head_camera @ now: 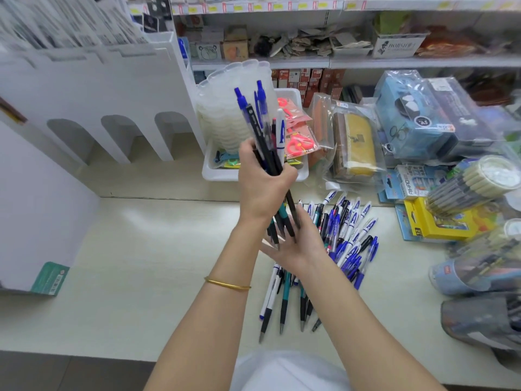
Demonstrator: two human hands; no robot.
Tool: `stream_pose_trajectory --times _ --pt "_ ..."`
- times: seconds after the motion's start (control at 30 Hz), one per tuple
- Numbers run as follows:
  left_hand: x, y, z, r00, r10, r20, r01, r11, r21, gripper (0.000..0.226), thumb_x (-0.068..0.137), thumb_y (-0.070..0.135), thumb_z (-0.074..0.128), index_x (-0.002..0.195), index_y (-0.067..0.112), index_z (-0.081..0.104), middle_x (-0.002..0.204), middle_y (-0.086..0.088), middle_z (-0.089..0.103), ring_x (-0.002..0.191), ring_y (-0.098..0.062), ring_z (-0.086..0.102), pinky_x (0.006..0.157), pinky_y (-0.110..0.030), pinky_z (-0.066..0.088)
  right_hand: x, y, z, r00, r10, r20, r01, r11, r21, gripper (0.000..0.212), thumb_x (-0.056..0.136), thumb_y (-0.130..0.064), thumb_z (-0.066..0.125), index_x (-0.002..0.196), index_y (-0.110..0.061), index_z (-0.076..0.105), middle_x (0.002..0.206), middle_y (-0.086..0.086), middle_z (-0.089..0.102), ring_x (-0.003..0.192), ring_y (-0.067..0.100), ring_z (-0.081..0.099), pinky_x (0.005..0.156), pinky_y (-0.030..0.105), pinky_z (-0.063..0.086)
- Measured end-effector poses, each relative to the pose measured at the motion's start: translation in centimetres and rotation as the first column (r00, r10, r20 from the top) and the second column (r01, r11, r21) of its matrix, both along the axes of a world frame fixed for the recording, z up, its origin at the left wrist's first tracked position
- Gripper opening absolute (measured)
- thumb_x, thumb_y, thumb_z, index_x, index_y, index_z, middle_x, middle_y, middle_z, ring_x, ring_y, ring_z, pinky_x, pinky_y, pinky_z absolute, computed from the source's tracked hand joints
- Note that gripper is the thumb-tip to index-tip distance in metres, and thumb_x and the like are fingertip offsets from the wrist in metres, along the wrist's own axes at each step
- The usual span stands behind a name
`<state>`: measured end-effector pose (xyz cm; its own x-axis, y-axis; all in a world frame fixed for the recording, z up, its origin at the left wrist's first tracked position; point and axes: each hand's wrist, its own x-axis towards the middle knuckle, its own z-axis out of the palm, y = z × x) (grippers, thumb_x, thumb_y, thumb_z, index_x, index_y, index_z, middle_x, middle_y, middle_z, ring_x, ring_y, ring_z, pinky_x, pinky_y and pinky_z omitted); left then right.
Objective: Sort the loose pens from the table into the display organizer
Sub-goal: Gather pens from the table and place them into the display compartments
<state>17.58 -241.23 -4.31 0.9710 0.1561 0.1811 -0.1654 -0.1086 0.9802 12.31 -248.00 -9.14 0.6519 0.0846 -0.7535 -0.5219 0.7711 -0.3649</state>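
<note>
My left hand (263, 182) grips an upright bundle of pens (262, 128), blue, black and white ones, above the table. Under the bundle's tips lies my right hand (298, 244), palm up with fingers straight, touching the pen points. A pile of loose pens (346, 230) lies on the cream table (141, 249) right of my hands, and more pens (279, 294) lie below my right wrist. The white display organizer (93, 88) with arched slots stands at the back left, about a forearm's length from the bundle.
A white tray (217, 172) with clear stacked cups (234, 108) and orange scissors stands behind my hands. Bagged pencil cases (352, 142), boxes and pen tubs (473, 184) crowd the right side. Shelves run along the back. A white panel (33, 207) stands at left.
</note>
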Motion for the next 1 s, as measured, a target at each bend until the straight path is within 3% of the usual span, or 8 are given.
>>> stream_pose_trajectory --times 0.1,0.23,0.4,0.6,0.73,0.8,0.9,1.0 --pt "-0.8 -0.1 0.9 0.992 -0.078 0.096 0.076 0.997 0.027 0.046 0.074 0.000 0.067 0.099 0.032 0.045 0.073 0.013 0.050 0.062 0.000 0.048 0.065 -0.015 0.044 0.2 0.4 0.6 0.994 -0.108 0.000 0.107 0.983 0.152 0.030 0.091 -0.038 0.062 0.096 -0.009 0.066 0.074 0.009 0.072 0.063 0.024 0.071 0.058 0.036 0.056" --pt "-1.4 0.2 1.4 0.978 -0.128 0.166 0.119 0.991 0.062 0.045 0.077 0.000 0.069 0.097 0.033 0.047 0.080 0.012 0.055 0.071 -0.006 0.054 0.070 -0.019 0.047 0.9 0.6 0.9 0.986 -0.156 0.054 0.142 0.968 0.205 0.025 0.091 -0.034 0.063 0.084 -0.010 0.067 0.068 0.008 0.071 0.059 0.021 0.070 0.058 0.031 0.058" --pt "-2.1 0.2 0.8 0.990 -0.112 0.088 0.116 0.993 -0.039 0.050 0.077 -0.006 0.071 0.110 0.027 0.052 0.084 0.033 0.062 0.084 0.008 0.061 0.077 -0.009 0.046 1.3 0.7 0.8 0.975 -0.184 0.120 0.159 0.967 0.197 0.026 0.093 -0.030 0.060 0.076 -0.011 0.063 0.063 0.003 0.068 0.058 0.015 0.069 0.060 0.024 0.057" --pt "-3.0 -0.1 0.1 0.990 -0.129 0.064 0.134 0.987 -0.092 0.076 0.072 -0.005 0.064 0.130 0.036 0.040 0.125 0.003 0.060 0.112 -0.006 0.061 0.092 -0.020 0.049 2.1 1.2 0.9 0.947 -0.121 0.298 0.030 0.956 0.291 0.029 0.092 -0.031 0.056 0.085 -0.015 0.079 0.098 -0.003 0.074 0.088 0.010 0.071 0.074 0.022 0.056" --pt "-3.1 0.0 0.0 0.989 -0.139 0.045 0.143 0.984 -0.106 0.071 0.075 -0.012 0.064 0.116 0.042 0.044 0.113 0.008 0.064 0.103 -0.002 0.064 0.086 -0.015 0.049 2.6 1.1 0.0 0.942 -0.111 0.316 0.042 0.975 0.216 0.029 0.094 -0.029 0.054 0.086 -0.018 0.079 0.100 -0.003 0.072 0.092 0.010 0.068 0.082 0.024 0.050" --pt "-3.0 -0.1 0.1 0.992 -0.119 0.034 0.122 0.987 -0.103 0.061 0.076 -0.010 0.066 0.109 0.039 0.047 0.102 0.009 0.066 0.091 0.001 0.065 0.081 -0.013 0.049 2.8 0.9 -0.5 0.962 -0.056 0.268 0.022 0.992 0.128 0.020 0.086 -0.033 0.062 0.094 -0.020 0.076 0.102 -0.005 0.069 0.093 0.011 0.066 0.075 0.028 0.052" --pt "-2.9 -0.2 0.1 0.993 -0.111 0.028 0.113 0.985 -0.129 0.050 0.078 -0.013 0.065 0.096 0.030 0.048 0.076 0.019 0.063 0.070 0.009 0.061 0.067 -0.008 0.045 2.7 0.4 -1.0 0.989 -0.009 0.148 -0.008 0.994 0.113 0.032 0.067 -0.029 0.073 0.098 -0.022 0.069 0.097 -0.006 0.065 0.088 0.015 0.064 0.068 0.032 0.055" --pt "-2.7 -0.2 -0.1 0.989 -0.134 0.057 0.141 0.983 -0.121 0.055 0.077 -0.015 0.068 0.101 0.031 0.050 0.089 0.017 0.064 0.083 0.009 0.063 0.076 -0.009 0.047 2.3 -0.1 -0.2 0.977 -0.106 0.184 0.061 0.970 0.237 0.038 0.061 -0.023 0.076 0.097 -0.009 0.073 0.093 0.000 0.072 0.085 0.017 0.069 0.088 0.027 0.053"
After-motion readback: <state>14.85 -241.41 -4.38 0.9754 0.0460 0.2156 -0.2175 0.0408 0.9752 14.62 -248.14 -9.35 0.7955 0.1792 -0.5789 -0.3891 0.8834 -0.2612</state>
